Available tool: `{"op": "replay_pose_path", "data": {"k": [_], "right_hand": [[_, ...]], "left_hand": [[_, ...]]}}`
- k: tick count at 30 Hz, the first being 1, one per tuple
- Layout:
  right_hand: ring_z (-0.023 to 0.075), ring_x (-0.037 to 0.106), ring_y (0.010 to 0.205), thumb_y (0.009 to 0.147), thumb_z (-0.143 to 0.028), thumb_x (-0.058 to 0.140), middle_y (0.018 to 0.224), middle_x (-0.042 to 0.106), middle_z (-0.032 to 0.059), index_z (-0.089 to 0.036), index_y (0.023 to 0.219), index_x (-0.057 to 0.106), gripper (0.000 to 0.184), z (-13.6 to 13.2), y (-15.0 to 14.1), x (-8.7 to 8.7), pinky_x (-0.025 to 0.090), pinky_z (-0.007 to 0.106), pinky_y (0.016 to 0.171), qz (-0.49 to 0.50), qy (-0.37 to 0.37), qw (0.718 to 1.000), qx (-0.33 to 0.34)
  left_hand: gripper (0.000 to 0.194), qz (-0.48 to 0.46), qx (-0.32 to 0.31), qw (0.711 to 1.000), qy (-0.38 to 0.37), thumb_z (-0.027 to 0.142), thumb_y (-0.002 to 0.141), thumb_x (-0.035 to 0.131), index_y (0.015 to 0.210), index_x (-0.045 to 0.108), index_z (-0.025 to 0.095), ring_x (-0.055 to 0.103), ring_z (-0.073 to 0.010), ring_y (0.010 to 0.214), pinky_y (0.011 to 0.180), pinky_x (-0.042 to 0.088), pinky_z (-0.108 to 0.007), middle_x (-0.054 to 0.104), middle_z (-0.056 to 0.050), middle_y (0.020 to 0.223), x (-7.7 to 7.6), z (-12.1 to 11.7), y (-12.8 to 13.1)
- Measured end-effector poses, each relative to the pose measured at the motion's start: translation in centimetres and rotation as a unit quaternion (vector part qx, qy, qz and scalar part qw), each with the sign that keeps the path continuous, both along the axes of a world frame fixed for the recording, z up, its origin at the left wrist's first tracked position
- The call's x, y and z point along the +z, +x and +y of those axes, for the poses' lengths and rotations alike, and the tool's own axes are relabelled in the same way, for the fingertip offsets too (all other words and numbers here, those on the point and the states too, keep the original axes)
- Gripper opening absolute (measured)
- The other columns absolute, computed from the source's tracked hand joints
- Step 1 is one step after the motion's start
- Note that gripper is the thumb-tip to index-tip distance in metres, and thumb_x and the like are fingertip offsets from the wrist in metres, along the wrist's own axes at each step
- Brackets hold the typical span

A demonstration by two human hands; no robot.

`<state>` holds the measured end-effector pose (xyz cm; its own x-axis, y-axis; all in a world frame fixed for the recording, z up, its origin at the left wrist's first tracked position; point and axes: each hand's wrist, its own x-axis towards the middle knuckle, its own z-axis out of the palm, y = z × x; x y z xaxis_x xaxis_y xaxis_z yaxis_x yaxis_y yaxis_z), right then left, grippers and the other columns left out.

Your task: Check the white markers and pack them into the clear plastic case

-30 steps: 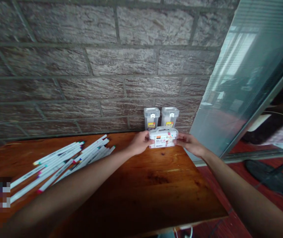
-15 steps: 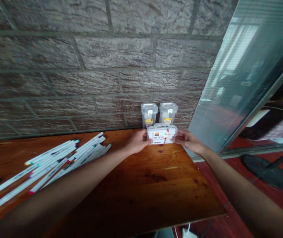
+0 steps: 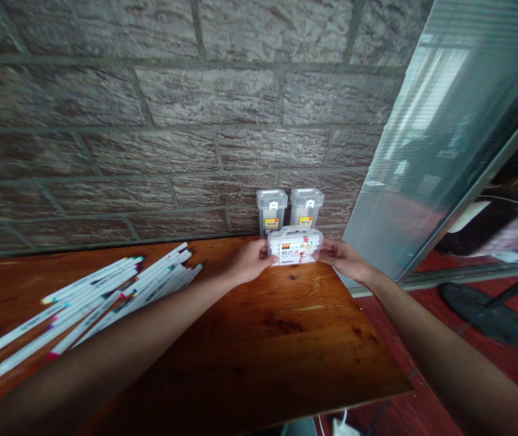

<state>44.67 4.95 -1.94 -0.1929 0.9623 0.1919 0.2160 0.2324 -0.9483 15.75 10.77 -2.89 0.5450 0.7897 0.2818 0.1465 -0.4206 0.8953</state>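
Note:
A clear plastic marker case (image 3: 294, 247) with a handle on top and a printed white label stands upright near the back of the wooden table (image 3: 286, 339). My left hand (image 3: 255, 260) grips its left end, and my right hand (image 3: 340, 259) grips its right end. Thumbs show at the front; the other fingers are partly hidden. Right behind the case stand two tall translucent plastic boxes, a left box (image 3: 272, 209) and a right box (image 3: 305, 204), with pale lids and yellow labels. Their lower parts are hidden by the case.
Several white markers (image 3: 91, 284) with coloured ends lie loose at the table's left, partly behind my left forearm. A stone-block wall (image 3: 209, 145) runs along the back edge. A glass partition (image 3: 404, 163) and a black round stand base (image 3: 486, 315) are to the right.
The view has shifted very slightly. Both hands stay on the marker case, which has not visibly moved on the table.

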Motion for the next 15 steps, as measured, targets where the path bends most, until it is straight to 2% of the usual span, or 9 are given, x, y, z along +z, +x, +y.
{"op": "replay_pose_path", "data": {"k": [8, 15], "right_hand": [[0.0273, 0.075, 0.097, 0.073, -0.052, 0.089, 0.104, 0.081, 0.0094, -0.019, 0.107, 0.075, 0.049, -0.2, -0.1, 0.1, 0.056, 0.044, 0.095, -0.001, -0.003, 1.000, 0.000], [0.0290, 0.075, 0.105, 0.072, -0.051, 0.090, 0.112, 0.080, 0.0116, -0.020, 0.111, 0.073, 0.052, -0.5, -0.2, 0.3, 0.057, 0.046, 0.099, -0.012, 0.002, 1.000, -0.013]], "left_hand": [[0.034, 0.005, -0.022, 1.000, -0.020, 0.011, 0.082, 0.075, 0.116, 0.070, 0.011, 0.077, -0.0252, 0.101, 0.093, 0.059, -0.043, 0.078, -0.017, 0.120, 0.2, -0.4, -0.1], [0.028, 0.020, -0.007, 0.999, -0.026, 0.012, 0.081, 0.078, 0.108, 0.070, 0.011, 0.076, -0.0230, 0.095, 0.092, 0.059, -0.043, 0.079, -0.015, 0.111, 1.0, -0.9, -0.4]]}}
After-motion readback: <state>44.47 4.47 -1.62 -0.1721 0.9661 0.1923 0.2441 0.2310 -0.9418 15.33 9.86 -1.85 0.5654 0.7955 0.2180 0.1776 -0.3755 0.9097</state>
